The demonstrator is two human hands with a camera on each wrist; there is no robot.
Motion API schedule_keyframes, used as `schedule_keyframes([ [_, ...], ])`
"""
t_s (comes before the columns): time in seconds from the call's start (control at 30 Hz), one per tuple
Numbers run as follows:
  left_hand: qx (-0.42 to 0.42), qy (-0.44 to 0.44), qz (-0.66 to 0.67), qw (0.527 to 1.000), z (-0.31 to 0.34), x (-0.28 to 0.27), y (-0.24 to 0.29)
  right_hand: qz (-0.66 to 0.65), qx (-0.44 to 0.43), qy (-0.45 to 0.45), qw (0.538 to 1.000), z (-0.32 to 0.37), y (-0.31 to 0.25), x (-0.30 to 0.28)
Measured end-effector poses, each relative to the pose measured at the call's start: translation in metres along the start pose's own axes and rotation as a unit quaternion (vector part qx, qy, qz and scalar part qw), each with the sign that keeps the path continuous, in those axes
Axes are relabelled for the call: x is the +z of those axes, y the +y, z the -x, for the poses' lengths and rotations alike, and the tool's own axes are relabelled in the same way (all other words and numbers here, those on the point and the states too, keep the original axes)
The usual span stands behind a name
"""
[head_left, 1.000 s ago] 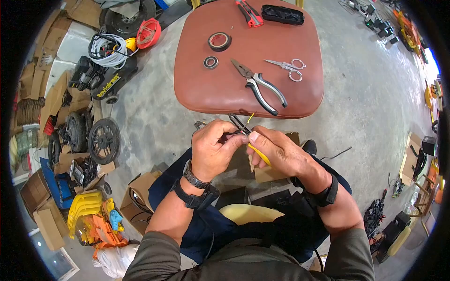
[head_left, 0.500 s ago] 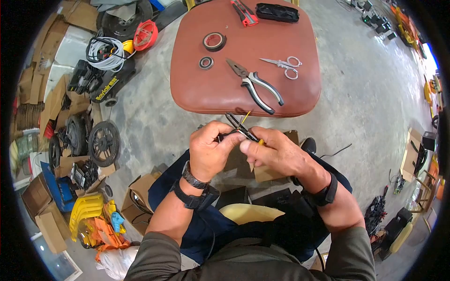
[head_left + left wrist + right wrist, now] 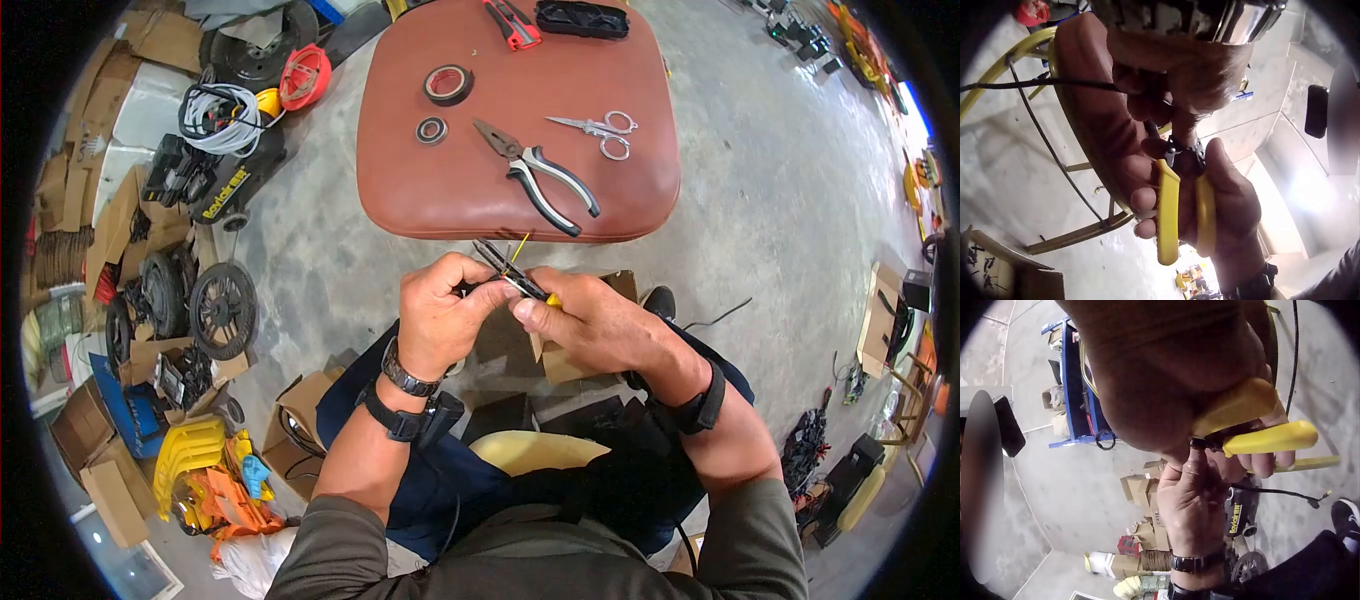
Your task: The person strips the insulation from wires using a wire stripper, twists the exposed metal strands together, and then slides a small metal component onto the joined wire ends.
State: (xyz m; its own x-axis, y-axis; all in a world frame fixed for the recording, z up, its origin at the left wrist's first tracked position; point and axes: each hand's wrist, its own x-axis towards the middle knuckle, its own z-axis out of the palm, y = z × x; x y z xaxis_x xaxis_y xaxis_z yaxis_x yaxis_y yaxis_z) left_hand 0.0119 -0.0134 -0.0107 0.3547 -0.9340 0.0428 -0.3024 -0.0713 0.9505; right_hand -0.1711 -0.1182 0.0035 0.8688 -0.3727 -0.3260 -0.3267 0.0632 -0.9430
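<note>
In the head view the right hand [image 3: 592, 318] grips a yellow-handled tool with dark metal jaws; its yellow handles [image 3: 1169, 215] stand apart in the left wrist view. Beside the jaws, the left hand [image 3: 440, 310] pinches a dark cable between thumb and index finger. A thin yellow wire [image 3: 521, 246] sticks up by the tool's jaws, near the stool's front edge. The fingertips of both hands nearly meet at the tool. In the right wrist view a yellow handle [image 3: 1272, 439] rests along the right hand's fingers. The exact contact of jaws and wire is too small to tell.
On the brown stool [image 3: 420, 200] lie pliers [image 3: 540, 175], scissors [image 3: 600, 130], a tape roll [image 3: 448, 85], a metal ring [image 3: 431, 130], a red cutter [image 3: 515, 25] and a black case [image 3: 582, 18]. An open cardboard box [image 3: 570, 362] stands below the hands.
The right hand has closed further round the yellow handles, which now show less in the head view. The stool and its tools appear shifted slightly left and up in the head view.
</note>
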Motion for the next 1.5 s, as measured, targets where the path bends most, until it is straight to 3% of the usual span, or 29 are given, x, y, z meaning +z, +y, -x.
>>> schedule_keyframes([
  [0.57,0.018,0.022,-0.063,0.998,-0.001,0.001,0.008,0.024,-0.013,0.034,0.999,0.0,-0.009,0.003],
  [0.87,0.033,0.039,-0.032,0.998,0.001,0.005,0.003,0.025,-0.028,0.047,0.998,0.002,-0.011,0.003],
  [1.5,0.003,0.082,-0.066,0.994,0.0,0.006,0.008,0.01,-0.035,0.062,0.997,0.003,-0.015,0.004],
])
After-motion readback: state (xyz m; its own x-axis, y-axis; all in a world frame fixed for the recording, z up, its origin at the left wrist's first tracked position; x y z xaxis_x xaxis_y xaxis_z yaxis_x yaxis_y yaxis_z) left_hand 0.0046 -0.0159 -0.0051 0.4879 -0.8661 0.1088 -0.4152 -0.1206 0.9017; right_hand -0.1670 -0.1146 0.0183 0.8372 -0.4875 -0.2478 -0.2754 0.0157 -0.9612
